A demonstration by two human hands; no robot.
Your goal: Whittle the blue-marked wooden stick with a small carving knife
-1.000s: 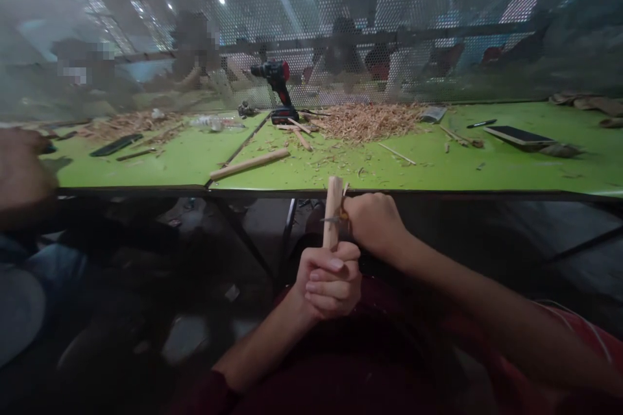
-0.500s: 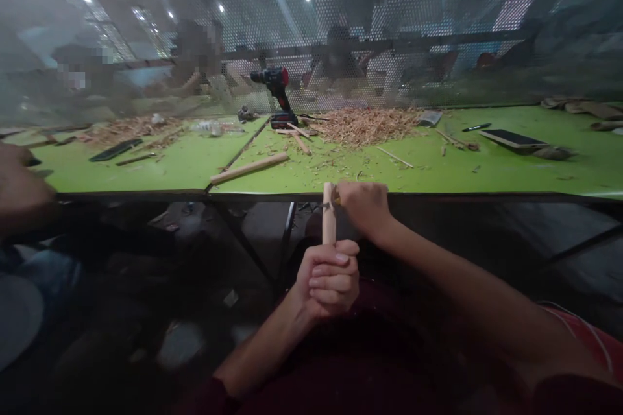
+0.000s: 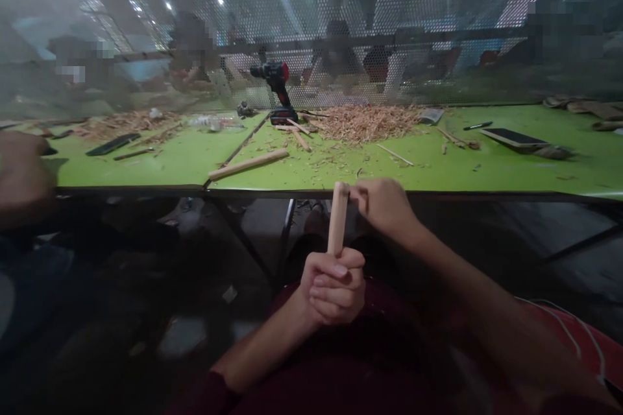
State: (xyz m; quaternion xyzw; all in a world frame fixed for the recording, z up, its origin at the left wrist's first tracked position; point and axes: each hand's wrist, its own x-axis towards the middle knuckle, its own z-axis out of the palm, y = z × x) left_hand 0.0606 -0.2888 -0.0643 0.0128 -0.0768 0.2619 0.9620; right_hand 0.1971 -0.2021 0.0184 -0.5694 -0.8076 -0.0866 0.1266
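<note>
Left hand (image 3: pixel 335 288): closed around a pale wooden stick (image 3: pixel 337 220), its lower end hidden in the fist, its top pointing to 12 o'clock.
Right hand (image 3: pixel 387 205): at 1 o'clock, blurred, fingers bent beside the stick's tip; whether they grip a tool, one cannot tell.
Work: apparently shaping the tip; another stroke would call for a firm left fist, clear of the right hand's path.
Shavings pile (image 3: pixel 372 125): on the green table (image 3: pixel 428 170), 12 o'clock.
Power drill (image 3: pixel 280 85): upright, 11 o'clock.
Co-worker's hand (image 3: pixel 24 172): 10 o'clock, cut off, grasp unclear.
Mesh screen (image 3: pixel 302 23): figures beyond it indistinct.
</note>
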